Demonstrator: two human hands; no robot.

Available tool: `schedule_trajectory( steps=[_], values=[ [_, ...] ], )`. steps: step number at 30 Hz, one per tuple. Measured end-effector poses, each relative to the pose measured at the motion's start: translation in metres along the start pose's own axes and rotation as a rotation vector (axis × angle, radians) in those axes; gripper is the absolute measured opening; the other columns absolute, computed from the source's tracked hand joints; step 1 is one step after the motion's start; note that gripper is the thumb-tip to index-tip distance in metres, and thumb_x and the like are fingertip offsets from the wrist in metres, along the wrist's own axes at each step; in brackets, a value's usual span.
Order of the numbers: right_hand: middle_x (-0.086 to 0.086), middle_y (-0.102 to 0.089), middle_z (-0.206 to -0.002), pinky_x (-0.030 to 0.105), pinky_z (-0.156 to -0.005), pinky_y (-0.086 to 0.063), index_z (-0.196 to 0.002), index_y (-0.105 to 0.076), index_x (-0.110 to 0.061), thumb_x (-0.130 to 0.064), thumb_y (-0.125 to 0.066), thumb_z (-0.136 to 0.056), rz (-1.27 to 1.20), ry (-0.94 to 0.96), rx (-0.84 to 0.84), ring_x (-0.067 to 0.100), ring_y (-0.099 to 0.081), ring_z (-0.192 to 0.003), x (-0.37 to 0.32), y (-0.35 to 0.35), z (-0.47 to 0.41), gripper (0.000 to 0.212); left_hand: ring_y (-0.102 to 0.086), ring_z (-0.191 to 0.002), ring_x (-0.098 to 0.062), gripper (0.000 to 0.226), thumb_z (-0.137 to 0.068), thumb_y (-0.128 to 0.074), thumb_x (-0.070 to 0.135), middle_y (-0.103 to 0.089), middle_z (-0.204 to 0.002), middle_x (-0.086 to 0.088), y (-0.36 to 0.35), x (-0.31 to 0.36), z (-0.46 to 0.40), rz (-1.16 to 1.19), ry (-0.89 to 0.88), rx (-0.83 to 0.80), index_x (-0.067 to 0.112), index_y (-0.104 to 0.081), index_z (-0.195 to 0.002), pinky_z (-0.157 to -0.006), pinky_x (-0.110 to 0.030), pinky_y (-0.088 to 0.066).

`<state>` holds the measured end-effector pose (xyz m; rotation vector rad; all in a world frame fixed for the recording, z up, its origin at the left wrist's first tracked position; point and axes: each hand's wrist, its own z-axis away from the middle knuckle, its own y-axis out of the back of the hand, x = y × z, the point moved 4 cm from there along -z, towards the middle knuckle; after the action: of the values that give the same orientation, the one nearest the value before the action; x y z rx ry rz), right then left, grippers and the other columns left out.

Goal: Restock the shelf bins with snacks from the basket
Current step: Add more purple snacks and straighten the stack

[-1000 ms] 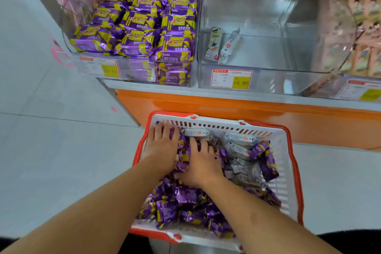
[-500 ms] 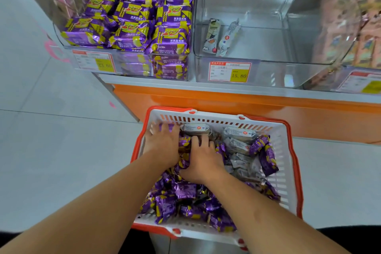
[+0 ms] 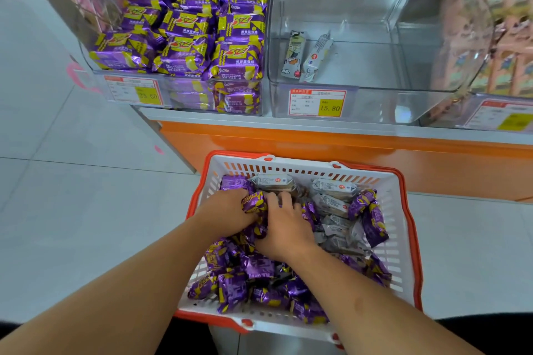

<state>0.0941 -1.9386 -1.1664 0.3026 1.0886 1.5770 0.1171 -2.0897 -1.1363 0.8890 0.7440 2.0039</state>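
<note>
Both hands are sunk in the basket [image 3: 403,239], the left hand [image 3: 227,210] curled round a purple pack [image 3: 253,202] lying crosswise just beside the right hand [image 3: 285,228], whose fingers bend onto the heap, grip hidden; purple bin [image 3: 184,95] lies up-left, near-empty bin [image 3: 360,104] straight above.

Glossy crinkled foil snack packets [image 3: 253,265] (purple), slotted plastic basket [image 3: 401,253], clear bins [image 3: 346,104]
</note>
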Motion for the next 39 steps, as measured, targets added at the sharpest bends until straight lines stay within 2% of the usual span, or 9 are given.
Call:
schedule_trajectory(
  steps=[6, 14, 18, 21, 24, 27, 29, 34, 39],
  values=[
    [0.001, -0.039, -0.147, 0.048, -0.086, -0.055, -0.155, -0.019, -0.032, -0.046, -0.081, -0.082, -0.023, 0.013, 0.052, 0.033, -0.040, -0.136, 0.005, 0.003, 0.011, 0.096, -0.058, -0.078, -0.014, 0.035, -0.092, -0.067, 0.053, -0.062, -0.083, 0.001, 0.009, 0.002, 0.017, 0.061, -0.023, -0.034, 0.020, -0.056, -0.087, -0.070, -0.031, -0.044],
    [0.002, -0.021, -0.157, 0.059, -0.100, -0.051, -0.160, -0.019, -0.035, -0.064, -0.085, -0.071, -0.015, -0.064, -0.083, 0.036, -0.018, -0.149, 0.010, -0.006, 0.017, 0.115, -0.052, -0.071, -0.020, 0.042, -0.090, -0.073, 0.050, -0.057, -0.081, -0.007, 0.003, 0.010, 0.025, 0.167, -0.049, -0.200, 0.016, -0.052, -0.074, -0.067, -0.037, -0.040],
    [0.002, -0.020, -0.159, 0.062, -0.102, -0.049, -0.161, -0.021, -0.035, -0.067, -0.081, -0.075, 0.003, -0.075, -0.062, 0.038, -0.011, -0.152, 0.008, -0.016, 0.018, 0.110, -0.057, -0.073, -0.015, 0.025, -0.092, -0.071, 0.048, -0.064, -0.083, 0.001, -0.006, 0.008, 0.021, 0.277, -0.007, -0.341, 0.028, -0.062, -0.079, -0.068, -0.030, -0.043],
    [0.001, -0.032, -0.152, 0.060, -0.102, -0.049, -0.156, -0.032, -0.032, -0.062, -0.080, -0.079, -0.001, -0.057, -0.023, 0.038, -0.020, -0.148, 0.012, -0.016, 0.013, 0.095, -0.061, -0.085, -0.017, 0.028, -0.091, -0.071, 0.054, -0.067, -0.094, 0.002, -0.009, 0.003, 0.013, 0.341, 0.035, -0.359, 0.026, -0.069, -0.090, -0.075, -0.031, -0.044],
    [0.000, -0.042, -0.134, 0.054, -0.095, -0.053, -0.140, -0.051, -0.028, -0.057, -0.079, -0.080, -0.056, 0.000, 0.035, 0.033, -0.033, -0.135, 0.021, -0.009, 0.010, 0.073, -0.052, -0.074, -0.017, 0.041, -0.087, -0.073, 0.059, -0.058, -0.086, 0.000, -0.007, 0.002, 0.009, 0.377, 0.068, -0.320, 0.020, -0.061, -0.082, -0.067, -0.033, -0.038],
    [-0.005, -0.046, -0.111, 0.048, -0.086, -0.054, -0.117, -0.063, -0.030, -0.055, -0.081, -0.071, -0.135, 0.018, 0.041, 0.024, -0.041, -0.115, 0.027, -0.003, 0.010, 0.056, -0.056, -0.117, -0.019, 0.066, -0.082, -0.073, 0.067, -0.054, -0.142, 0.000, 0.000, 0.002, 0.012, 0.432, 0.116, -0.297, 0.022, -0.063, -0.129, -0.098, -0.037, -0.044],
    [-0.007, -0.049, -0.099, 0.041, -0.077, -0.054, -0.100, -0.065, -0.035, -0.058, -0.076, -0.062, -0.208, 0.037, 0.037, 0.022, -0.049, -0.102, 0.027, 0.007, 0.011, 0.045, -0.047, -0.137, -0.023, 0.090, -0.077, -0.075, 0.071, -0.042, -0.158, 0.002, 0.013, 0.004, 0.016, 0.471, 0.128, -0.282, 0.023, -0.052, -0.148, -0.113, -0.041, -0.039],
    [-0.014, -0.070, -0.074, 0.014, -0.057, -0.045, -0.084, -0.071, -0.036, -0.035, -0.092, -0.070, -0.398, 0.099, -0.023, -0.008, -0.063, -0.067, 0.011, 0.071, 0.034, 0.025, -0.045, -0.143, -0.018, 0.097, -0.067, -0.076, 0.078, -0.043, -0.160, 0.005, 0.069, 0.022, 0.042, 0.436, 0.039, -0.253, 0.025, -0.056, -0.146, -0.118, -0.038, -0.035],
    [-0.020, -0.077, -0.089, 0.027, -0.075, -0.058, -0.100, -0.075, -0.034, -0.040, -0.093, -0.069, -0.494, 0.123, 0.028, 0.000, -0.072, -0.081, -0.013, 0.133, 0.065, 0.036, -0.067, -0.115, -0.019, 0.085, -0.052, -0.079, 0.087, -0.072, -0.125, 0.008, 0.132, 0.034, 0.080, 0.489, -0.022, -0.162, 0.033, -0.074, -0.118, -0.102, -0.042, -0.052]
  ],
)
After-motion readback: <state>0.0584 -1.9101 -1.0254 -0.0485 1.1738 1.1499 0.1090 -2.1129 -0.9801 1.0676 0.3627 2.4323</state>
